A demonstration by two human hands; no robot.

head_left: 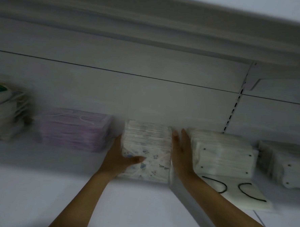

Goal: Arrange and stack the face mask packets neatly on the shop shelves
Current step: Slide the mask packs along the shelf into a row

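Note:
A stack of white face mask packets with small blue prints stands on the white shelf, between my two hands. My left hand holds its left side, with the thumb lying across the front packet. My right hand presses flat against its right side, fingers straight. A purple mask stack sits to the left. A white mask stack with dark dots stands just right of my right hand. The picture is blurred.
More packets with a green label are piled at the far left. Another white stack sits at the far right. A flat packet with black ear loops lies near the front. An upper shelf hangs overhead.

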